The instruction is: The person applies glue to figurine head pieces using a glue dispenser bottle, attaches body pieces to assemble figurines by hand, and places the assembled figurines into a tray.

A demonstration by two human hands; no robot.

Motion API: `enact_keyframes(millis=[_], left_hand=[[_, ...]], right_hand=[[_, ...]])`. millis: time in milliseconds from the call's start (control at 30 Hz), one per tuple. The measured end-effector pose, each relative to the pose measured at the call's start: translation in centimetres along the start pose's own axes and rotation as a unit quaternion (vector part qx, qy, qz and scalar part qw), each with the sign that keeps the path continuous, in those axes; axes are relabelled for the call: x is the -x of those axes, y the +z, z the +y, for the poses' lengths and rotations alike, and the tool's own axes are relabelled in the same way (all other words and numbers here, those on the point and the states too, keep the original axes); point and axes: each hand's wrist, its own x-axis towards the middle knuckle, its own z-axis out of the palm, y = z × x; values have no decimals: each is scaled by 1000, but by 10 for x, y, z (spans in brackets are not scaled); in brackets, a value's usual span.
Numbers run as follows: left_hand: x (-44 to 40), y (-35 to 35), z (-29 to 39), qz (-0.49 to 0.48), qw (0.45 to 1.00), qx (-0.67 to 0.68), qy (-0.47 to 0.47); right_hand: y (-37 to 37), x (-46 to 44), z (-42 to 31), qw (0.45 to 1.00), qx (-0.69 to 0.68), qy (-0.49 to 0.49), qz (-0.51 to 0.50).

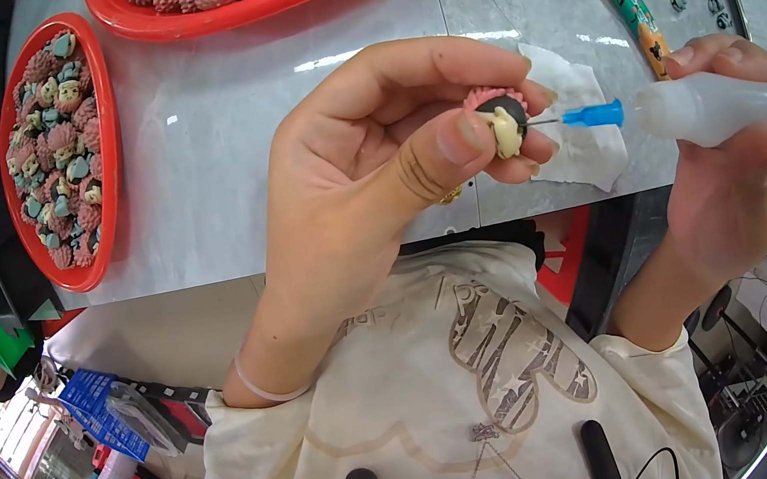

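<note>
Over the grey worktop [202, 184], a small figure [505, 123] sits gripped between the thumb and fingers of the left hand [407, 139], its pink ridged top uppermost and its pale face toward the wearer. Directly to its right lies a white bottle [714, 105], grasped by the right hand [733, 115] with digits on both long sides. The bottle's long axis runs nearly level from right to left, lining its blue hub [592, 116] and thin needle [545, 122] up with the figure's dark edge. The needle's tip meets that edge in this view, though whether it touches cannot be told. The left hand is much the nearer to the figure; its palm turns toward the body, fingers curling behind the figure and thumb across the front. The right forearm rises from below, wrist bent inward. Beneath the needle, white paper [575, 80] rests on the worktop.
</note>
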Motion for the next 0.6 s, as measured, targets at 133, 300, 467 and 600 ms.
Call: enact_keyframes(millis=[133,300,467,600], left_hand=[[0,0,2,0,1000,20,-13],[-1,-1,1,-12,1000,24,-14],[0,-3,2,-19,999,23,-24],[0,-3,2,-14,999,25,-25]], right_hand=[[5,6,-4,994,76,-61,46],[9,7,-10,985,99,-130,62],[4,5,-10,976,132,-172,10],[-10,5,-8,965,159,-204,-31]])
